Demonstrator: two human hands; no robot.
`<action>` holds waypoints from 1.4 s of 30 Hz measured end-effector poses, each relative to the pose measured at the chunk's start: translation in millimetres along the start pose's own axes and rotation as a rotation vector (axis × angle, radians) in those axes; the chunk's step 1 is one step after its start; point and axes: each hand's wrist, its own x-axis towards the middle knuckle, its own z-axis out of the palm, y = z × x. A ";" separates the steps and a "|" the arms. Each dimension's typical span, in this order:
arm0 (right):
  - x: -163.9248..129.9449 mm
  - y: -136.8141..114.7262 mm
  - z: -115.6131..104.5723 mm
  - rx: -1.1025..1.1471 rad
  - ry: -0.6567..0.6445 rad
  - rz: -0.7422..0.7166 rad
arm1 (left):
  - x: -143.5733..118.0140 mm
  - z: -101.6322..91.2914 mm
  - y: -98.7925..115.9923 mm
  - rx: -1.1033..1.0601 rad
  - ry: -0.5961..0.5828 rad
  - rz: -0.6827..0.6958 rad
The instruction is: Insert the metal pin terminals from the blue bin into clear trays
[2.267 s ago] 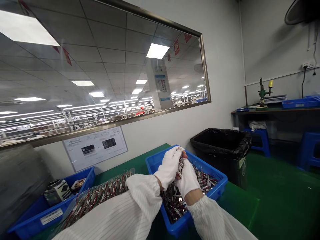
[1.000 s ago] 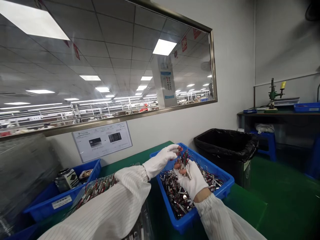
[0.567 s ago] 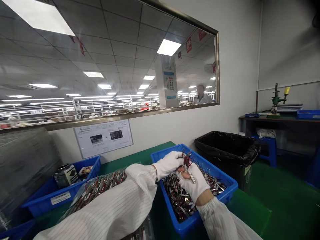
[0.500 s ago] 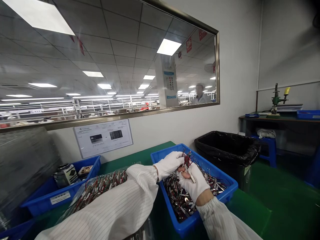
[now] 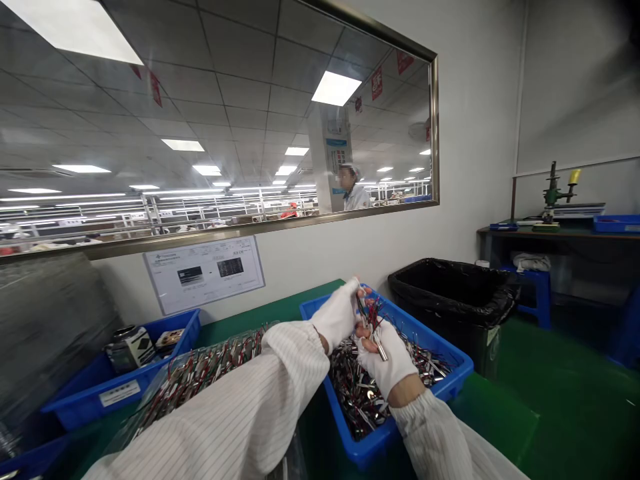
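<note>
Both of my hands, in white gloves with bare fingertips, are over the near-centre blue bin. My right hand is closed round a small bunch of wired silver metal parts, their thin red wires sticking up. Beside it, my left hand has its fingers bent and pinched at the wires on the upper left of that bunch. What exactly lies between those fingertips is too small to make out. Below the hands, a heap of similar wired metal parts fills the bin.
Left of my left sleeve, a clear plastic tray holds rows of wired parts. Another blue bin with boxed items stands farther left. A black-lined waste bin is at the right. Behind the window, a person is visible.
My left hand has turned and risen slightly, its fingers now pointing up beside the bunch. My right hand keeps its hold. The person behind the window has moved left.
</note>
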 end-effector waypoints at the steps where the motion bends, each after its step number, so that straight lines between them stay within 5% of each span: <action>1: 1.6 0.1 -1.6 0.015 0.023 0.018 | -0.1 -1.3 6.8 -0.017 0.052 0.045; 5: 7.3 -1.0 -6.4 0.067 0.144 -0.009 | -21.0 -7.0 9.9 0.116 0.220 0.162; 9: 4.1 2.8 -1.7 0.067 0.177 -0.058 | -51.2 -2.5 -26.4 0.362 0.271 0.091; 12: -3.3 12.8 7.7 0.043 0.141 -0.086 | -50.5 3.7 -41.6 0.326 0.386 0.096; 15: -8.8 21.6 16.5 0.031 0.091 -0.116 | -35.3 4.7 -31.2 0.264 0.431 0.146; 20: -9.9 18.7 17.9 0.057 0.057 -0.026 | -23.6 5.0 -10.0 0.227 0.372 0.231; 28: -17.9 11.1 17.1 0.151 0.094 -0.029 | -17.0 14.1 -37.6 0.234 0.273 0.279; 33: -11.0 13.6 13.0 0.200 0.096 -0.005 | -21.0 19.4 -37.3 0.261 0.142 0.329; 42: -1.5 13.9 1.9 0.237 0.077 -0.026 | -19.2 12.7 -7.2 0.740 0.082 0.493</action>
